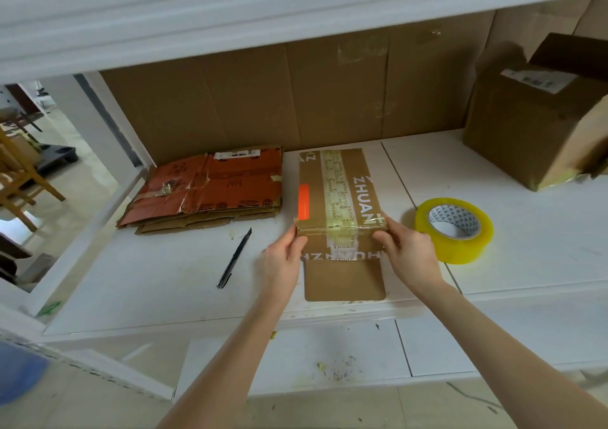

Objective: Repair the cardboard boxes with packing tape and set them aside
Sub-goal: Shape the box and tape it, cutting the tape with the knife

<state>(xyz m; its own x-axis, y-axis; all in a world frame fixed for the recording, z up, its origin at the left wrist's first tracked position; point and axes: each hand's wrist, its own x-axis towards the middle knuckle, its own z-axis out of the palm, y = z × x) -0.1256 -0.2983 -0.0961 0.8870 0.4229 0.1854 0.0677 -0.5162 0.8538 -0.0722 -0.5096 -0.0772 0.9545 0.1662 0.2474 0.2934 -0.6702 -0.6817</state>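
A small brown cardboard box (339, 195) with white lettering, an orange sticker and a strip of clear tape along its top stands on the white shelf (164, 280). One flap lies flat toward me. My left hand (284, 257) grips the box's near left corner, thumb on the front face. My right hand (406, 251) grips the near right corner. A yellow roll of packing tape (455, 229) lies flat just right of my right hand. A black utility knife (234, 259) lies left of my left hand.
A stack of flattened cardboard boxes (210, 191), the top one orange, lies at the back left. A larger open brown box (539, 119) stands at the back right. Cardboard sheets (296, 99) line the shelf's back wall. An upper shelf hangs overhead.
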